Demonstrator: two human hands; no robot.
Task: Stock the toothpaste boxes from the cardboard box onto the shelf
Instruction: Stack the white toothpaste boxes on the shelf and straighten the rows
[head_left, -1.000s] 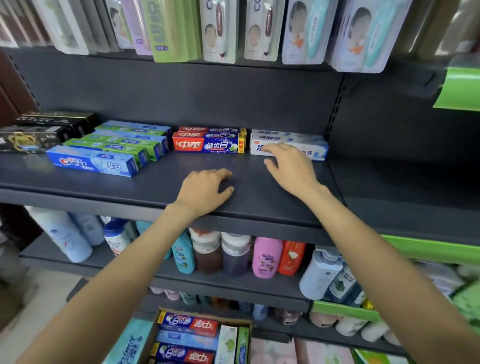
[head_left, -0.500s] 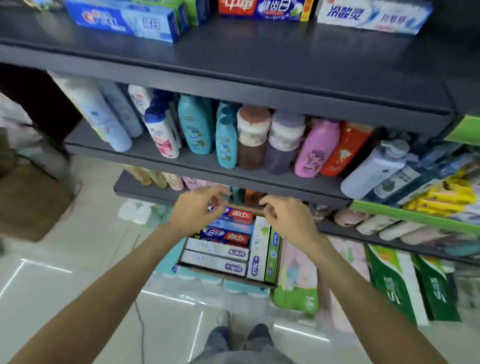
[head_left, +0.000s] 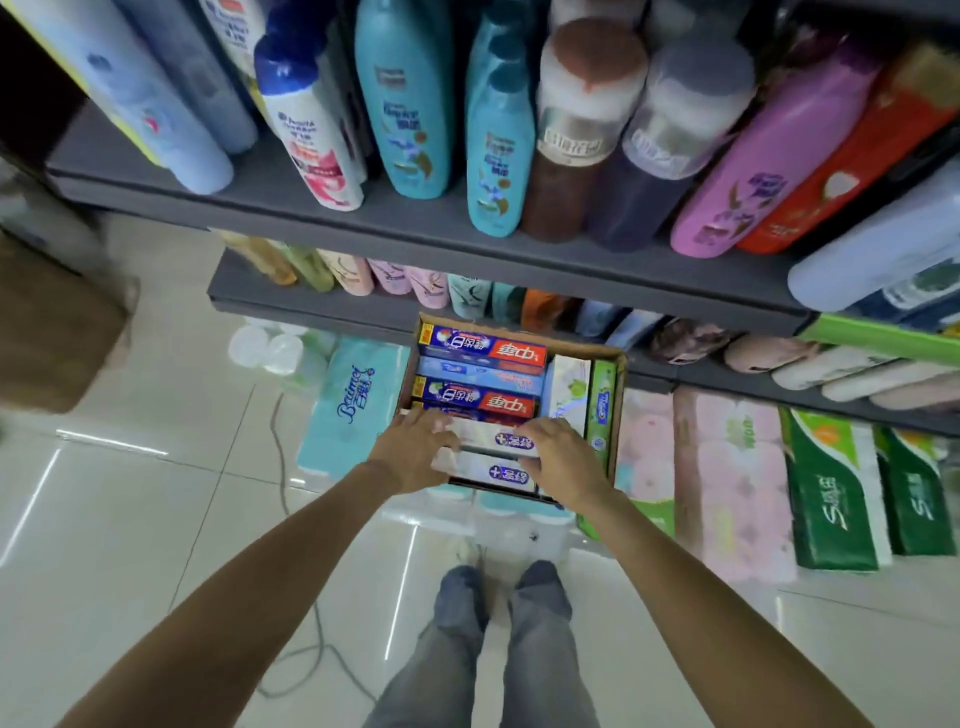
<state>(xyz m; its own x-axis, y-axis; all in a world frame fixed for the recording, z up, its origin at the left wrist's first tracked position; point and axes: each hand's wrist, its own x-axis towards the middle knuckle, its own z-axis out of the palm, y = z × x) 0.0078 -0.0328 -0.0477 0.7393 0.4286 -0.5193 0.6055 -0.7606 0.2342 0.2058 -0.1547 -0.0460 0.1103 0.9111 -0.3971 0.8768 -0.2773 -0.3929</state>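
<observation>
From the head camera I look straight down at the cardboard box (head_left: 618, 410), which sits on wrapped tissue packs (head_left: 353, 405) on the tiled floor (head_left: 156, 493), just in front of the lowest shelf. Toothpaste boxes fill it: red-and-blue ones (head_left: 483, 351) lie crosswise at the far end, a pale blue one between them, and a white box and a green box (head_left: 602, 400) stand lengthwise along the right wall. My left hand (head_left: 413, 449) is curled over the left end of the white toothpaste box (head_left: 491, 439) near me, and my right hand (head_left: 558, 460) grips its right end, so both hands grasp that one box inside the carton. A second white box (head_left: 488, 474) lies just nearer, under my wrists. Above, the shelf (head_left: 415, 223) carries shampoo bottles (head_left: 410, 98). My grey trouser legs (head_left: 498, 649) show at the bottom edge.
</observation>
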